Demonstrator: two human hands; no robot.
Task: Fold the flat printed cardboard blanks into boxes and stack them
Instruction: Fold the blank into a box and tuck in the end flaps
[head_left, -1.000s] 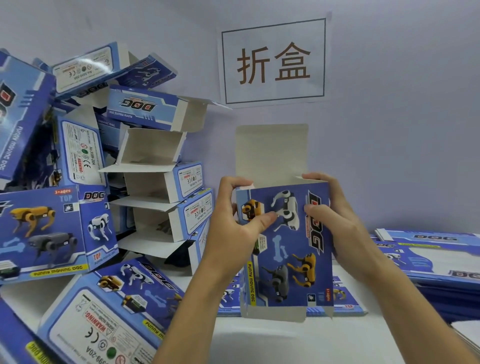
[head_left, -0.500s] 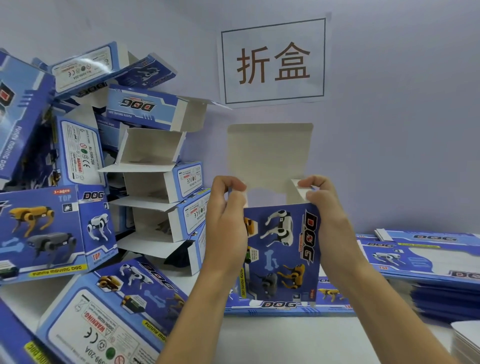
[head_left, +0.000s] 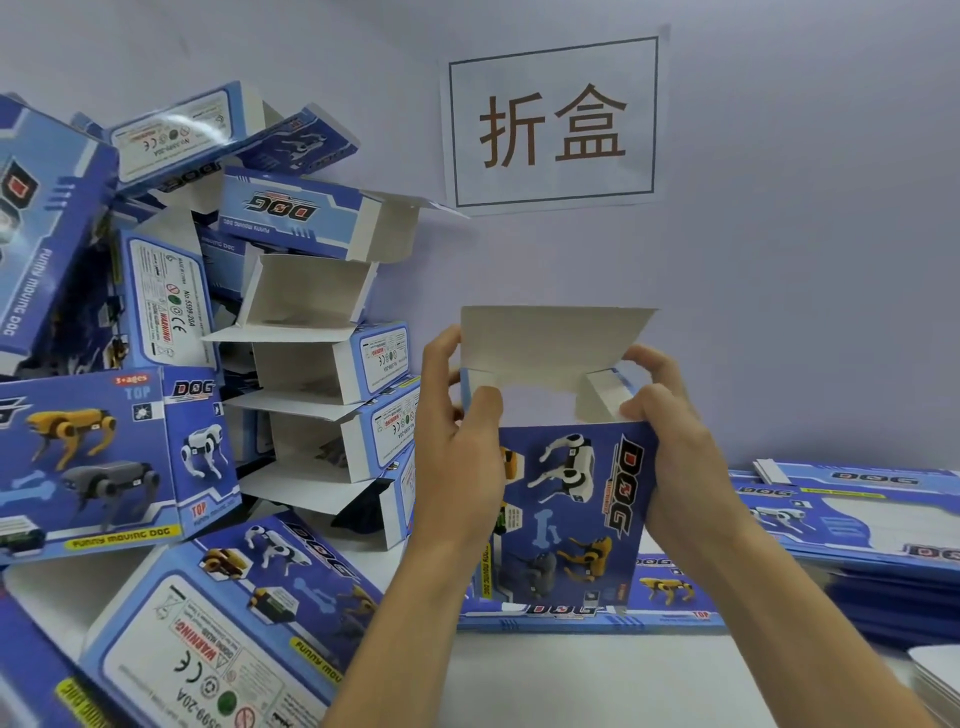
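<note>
A blue printed box (head_left: 571, 509) with robot-dog pictures stands upright at the centre, opened into a tube, its foot down by the flat blanks. Its white top lid flap (head_left: 550, 338) leans back above the opening. My left hand (head_left: 457, 457) grips the box's left upper edge, thumb over the left side flap. My right hand (head_left: 670, 447) grips the right upper corner, fingers on the small right side flap (head_left: 597, 400), which is bent inward. Flat blanks (head_left: 670, 597) lie under and behind the box.
A tall pile of folded blue boxes (head_left: 322, 364) fills the left side up to the wall. More boxes (head_left: 218, 623) lie tilted at the front left. A stack of flat blanks (head_left: 857, 525) sits at the right. A paper sign (head_left: 553, 124) hangs on the wall.
The box has been squared open and lowered onto the blanks. Both hands moved from its front face to the top corners, and the side flaps have been bent inward while the lid tilted.
</note>
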